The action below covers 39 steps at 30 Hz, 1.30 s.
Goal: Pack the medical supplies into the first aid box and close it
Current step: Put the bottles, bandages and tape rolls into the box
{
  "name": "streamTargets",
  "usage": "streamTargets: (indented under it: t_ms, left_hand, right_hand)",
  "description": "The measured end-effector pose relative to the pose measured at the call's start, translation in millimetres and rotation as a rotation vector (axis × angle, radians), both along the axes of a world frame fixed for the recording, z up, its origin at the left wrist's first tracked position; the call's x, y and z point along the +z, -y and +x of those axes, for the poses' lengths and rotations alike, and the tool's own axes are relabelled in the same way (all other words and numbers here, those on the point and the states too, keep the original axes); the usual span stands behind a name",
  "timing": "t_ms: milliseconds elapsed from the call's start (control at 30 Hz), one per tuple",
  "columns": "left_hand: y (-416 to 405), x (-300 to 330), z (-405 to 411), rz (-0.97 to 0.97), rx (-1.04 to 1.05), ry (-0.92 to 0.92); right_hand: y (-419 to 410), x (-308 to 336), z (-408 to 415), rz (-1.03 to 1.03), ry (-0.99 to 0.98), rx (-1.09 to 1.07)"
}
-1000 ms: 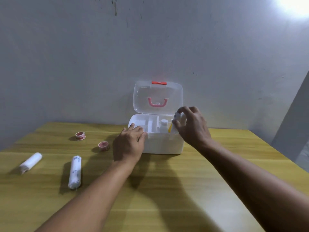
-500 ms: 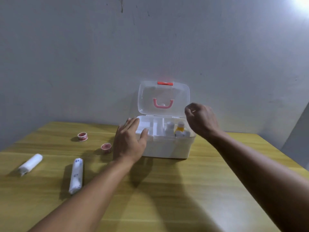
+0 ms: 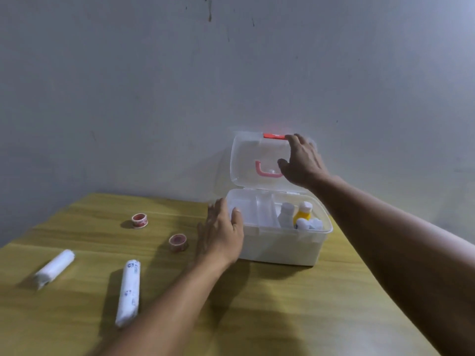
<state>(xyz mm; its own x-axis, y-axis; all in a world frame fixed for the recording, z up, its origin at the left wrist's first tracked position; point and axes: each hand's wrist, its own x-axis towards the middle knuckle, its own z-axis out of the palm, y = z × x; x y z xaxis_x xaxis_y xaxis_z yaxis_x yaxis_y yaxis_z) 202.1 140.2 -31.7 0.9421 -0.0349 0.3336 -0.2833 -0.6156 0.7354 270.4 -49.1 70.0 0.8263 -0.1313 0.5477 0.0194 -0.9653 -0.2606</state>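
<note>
Nearest on the wooden bench (image 3: 270, 317), a long white bandage roll (image 3: 128, 291) is seen lying with one end toward the viewer, and a shorter white roll (image 3: 55, 265) lies well apart to its left. Further back, two small reddish tape rolls rest on the bench: one (image 3: 177, 242) just beside the left hand, the other (image 3: 139, 220) further left and back.

The left hand (image 3: 221, 235) is laid flat against the left end of the first aid box (image 3: 280, 246), its grip spread, fingers extended, the thumb resting at the box's rim; nothing is held in it. The white box stands open on the bench near the wall. In its right compartment a white bottle (image 3: 285, 214), a yellow bottle with a white cap (image 3: 303, 213) and smaller white items (image 3: 309, 223) are stowed upright; the left compartments are seen only as pale dividers.

Behind, the clear lid (image 3: 246, 160) is raised upright, a pink handle (image 3: 267, 170) showing through it. The right hand (image 3: 302, 163) is placed on the lid's upper right part, fingers curled over the top edge beside the red latch (image 3: 273, 136), the thumb on the lid's face, so the grip is closed on the lid.
</note>
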Motion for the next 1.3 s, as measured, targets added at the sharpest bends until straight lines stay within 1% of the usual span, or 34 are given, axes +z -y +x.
streamTargets:
  t_ms: [67, 133, 233, 267, 333, 400, 500, 600, 633, 733, 800, 833, 900, 1000, 1100, 1233, 1300]
  left_hand:
    - [0.1, 0.5, -0.4, 0.005, -0.010, -0.036]
    - [-1.7, 2.7, -1.7, -0.016, -0.047, -0.097]
    - [-7.2, 8.4, -5.8, -0.149, -0.140, -0.231]
    - [-9.8, 10.0, -7.5, -0.189, -0.157, -0.249]
    - [-16.7, 12.6, -11.4, -0.194, -0.137, -0.208]
    - [-27.8, 15.6, -15.9, -0.129, -0.046, -0.120]
    - [-54.2, 12.2, -16.8, -0.011, 0.084, 0.030]
    - [-87.8, 4.8, -20.2, 0.188, 0.284, 0.078]
    - [-98.6, 3.2, -24.1, 0.263, 0.348, 0.050]
    - [-125.8, -1.6, -38.9, 0.477, 0.424, -0.203]
    - [-139.4, -4.5, -47.0, 0.530, 0.433, -0.342]
    - [-143.4, -6.6, -49.3, 0.531, 0.432, -0.367]
    - [-147.0, -7.0, -53.3, 0.492, 0.419, -0.360]
    - [-145.5, -5.1, -50.0, 0.402, 0.436, -0.270]
    - [-136.3, -6.3, -33.0, 0.283, 0.428, -0.177]
    - [-117.3, -8.9, -2.7, 0.043, 0.315, -0.089]
    - [-108.5, -12.8, 11.0, 0.041, 0.231, -0.096]
  right_hand:
    - [-6.2, -14.7, -9.7, 0.057, 0.001, 0.006]
    - [-16.5, -29.7, -25.7, 0.038, 0.041, 0.044]
    - [-38.8, -45.7, -49.5, -0.065, 0.058, 0.217]
    - [-46.9, -50.7, -55.9, -0.123, 0.029, 0.268]
    - [-60.3, -60.2, -64.8, -0.236, -0.021, 0.333]
    - [-67.3, -66.8, -70.6, -0.280, -0.035, 0.341]
    - [-70.0, -68.1, -81.1, -0.215, -0.016, 0.315]
    - [-71.3, -71.0, -92.4, -0.197, 0.044, 0.355]
    - [-72.4, -74.0, -96.7, -0.218, 0.064, 0.364]
    - [-77.0, -87.0, -111.8, -0.337, 0.117, 0.340]
    - [-79.0, -94.8, -121.6, -0.373, 0.170, 0.308]
    - [-79.1, -98.4, -124.9, -0.374, 0.184, 0.298]
    - [-78.6, -106.1, -129.3, -0.368, 0.183, 0.274]
    - [-76.8, -115.9, -134.1, -0.331, 0.168, 0.217]
    - [-74.5, -118.1, -141.6, -0.295, 0.166, 0.209]
    - [-61.2, -115.4, -152.5, -0.261, 0.180, 0.222]
    - [-50.6, -115.0, -157.0, -0.266, 0.186, 0.216]
